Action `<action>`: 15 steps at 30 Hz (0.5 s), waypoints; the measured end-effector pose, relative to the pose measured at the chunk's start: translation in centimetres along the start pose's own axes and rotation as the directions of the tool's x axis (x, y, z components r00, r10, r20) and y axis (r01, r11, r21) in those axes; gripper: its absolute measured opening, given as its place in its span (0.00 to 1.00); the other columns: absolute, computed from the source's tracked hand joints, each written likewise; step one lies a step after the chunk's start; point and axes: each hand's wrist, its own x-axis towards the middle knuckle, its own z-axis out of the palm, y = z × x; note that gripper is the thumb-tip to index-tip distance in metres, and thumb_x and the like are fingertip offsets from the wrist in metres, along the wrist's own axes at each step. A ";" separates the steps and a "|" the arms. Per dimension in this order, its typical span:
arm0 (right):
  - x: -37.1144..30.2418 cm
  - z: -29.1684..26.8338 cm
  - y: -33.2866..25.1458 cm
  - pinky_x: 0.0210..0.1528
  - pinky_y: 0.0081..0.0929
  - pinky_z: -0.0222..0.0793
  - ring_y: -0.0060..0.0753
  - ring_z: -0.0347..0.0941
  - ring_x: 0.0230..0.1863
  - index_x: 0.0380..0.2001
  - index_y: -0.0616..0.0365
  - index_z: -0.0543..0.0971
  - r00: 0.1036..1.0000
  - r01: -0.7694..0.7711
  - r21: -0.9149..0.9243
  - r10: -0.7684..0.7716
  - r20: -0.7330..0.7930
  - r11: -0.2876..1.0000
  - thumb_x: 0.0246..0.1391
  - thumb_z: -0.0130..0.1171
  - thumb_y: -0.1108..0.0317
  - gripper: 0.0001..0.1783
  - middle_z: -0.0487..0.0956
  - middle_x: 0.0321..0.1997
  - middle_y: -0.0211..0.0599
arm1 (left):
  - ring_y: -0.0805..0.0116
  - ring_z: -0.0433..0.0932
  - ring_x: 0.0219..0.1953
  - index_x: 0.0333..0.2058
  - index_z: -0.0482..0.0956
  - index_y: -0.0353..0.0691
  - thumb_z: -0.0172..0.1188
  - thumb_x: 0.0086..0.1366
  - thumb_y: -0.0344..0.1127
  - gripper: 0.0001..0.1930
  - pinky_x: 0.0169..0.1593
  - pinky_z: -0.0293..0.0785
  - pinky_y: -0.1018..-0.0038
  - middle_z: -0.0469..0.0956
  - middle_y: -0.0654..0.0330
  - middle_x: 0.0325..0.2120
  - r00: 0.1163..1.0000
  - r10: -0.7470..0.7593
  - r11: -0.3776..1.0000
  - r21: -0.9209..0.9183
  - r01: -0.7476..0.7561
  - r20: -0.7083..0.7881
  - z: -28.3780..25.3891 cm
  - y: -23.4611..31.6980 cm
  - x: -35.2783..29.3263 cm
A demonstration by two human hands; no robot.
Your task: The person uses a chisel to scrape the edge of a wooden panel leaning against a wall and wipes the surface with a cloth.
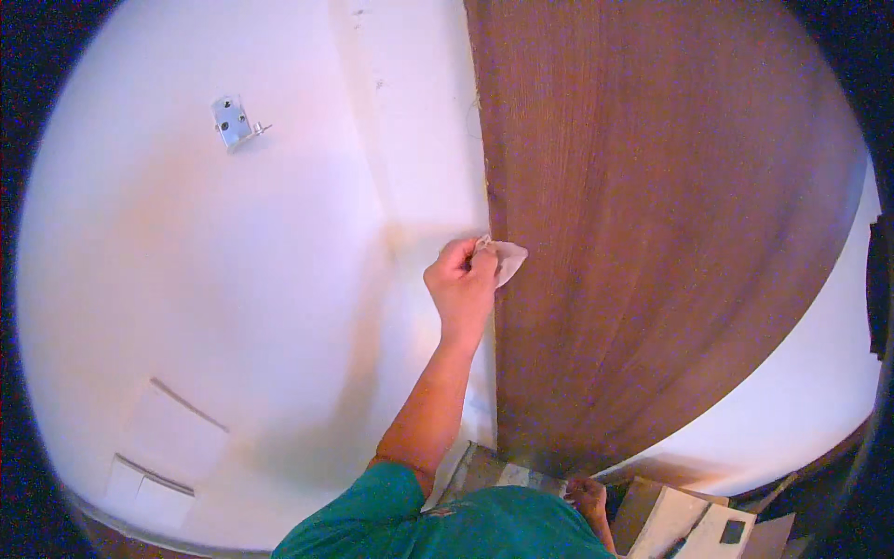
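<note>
My left hand [463,284] is raised and closed on a thin whitish cloth [508,261], pinched between thumb and fingers. A corner of the cloth sticks out to the right, over the left edge of a tall dark brown wood-grain panel [643,214]. The pale wall strip [433,140] runs along that edge, just behind the hand. Low at the right of my green shirt, my right hand [587,497] hangs with its fingers curled. Whatever it may hold is hidden.
A metal bracket [235,121] juts from the white wall [205,279] at upper left. White switch plates [149,492] sit lower left. An opened cardboard box [666,522] lies at lower right, near the panel's foot. A patch of stained floor [494,470] shows below.
</note>
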 end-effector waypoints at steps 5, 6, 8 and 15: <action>-2.5 -0.3 -7.1 0.34 0.29 0.77 0.26 0.81 0.28 0.27 0.62 0.84 0.999 -0.036 0.008 0.036 -0.011 0.999 0.51 0.64 0.61 0.13 0.84 0.26 0.36 | 0.72 0.75 0.23 0.29 0.81 0.28 0.61 0.58 0.33 0.10 0.31 0.73 0.71 0.80 0.57 0.19 0.969 0.240 0.961 0.150 -0.231 -0.049 0.2 6.1 6.6; -3.0 -0.6 -7.2 0.35 0.28 0.77 0.26 0.81 0.28 0.25 0.62 0.84 0.999 -0.039 0.037 0.039 -0.009 0.999 0.51 0.64 0.60 0.14 0.84 0.26 0.36 | 0.73 0.72 0.21 0.27 0.80 0.27 0.60 0.58 0.34 0.12 0.29 0.71 0.70 0.78 0.56 0.17 0.968 0.250 0.955 0.171 -0.242 -0.027 0.7 7.8 8.6; -3.0 -0.4 -6.8 0.35 0.29 0.77 0.26 0.81 0.28 0.28 0.63 0.84 0.994 -0.106 -0.045 0.106 -0.012 0.993 0.51 0.65 0.60 0.14 0.84 0.26 0.37 | 0.75 0.67 0.19 0.24 0.76 0.26 0.59 0.57 0.35 0.13 0.25 0.67 0.67 0.72 0.56 0.13 0.941 0.337 0.940 0.049 -0.337 0.003 1.6 10.4 12.1; 1.4 0.9 0.2 0.33 0.32 0.76 0.28 0.80 0.29 0.32 0.62 0.84 0.998 0.040 -0.188 -0.030 0.055 0.981 0.52 0.64 0.60 0.14 0.83 0.26 0.35 | 0.77 0.76 0.25 0.33 0.84 0.30 0.62 0.63 0.35 0.11 0.30 0.73 0.75 0.81 0.63 0.22 0.980 0.179 0.963 0.188 -0.192 0.082 0.1 5.4 5.9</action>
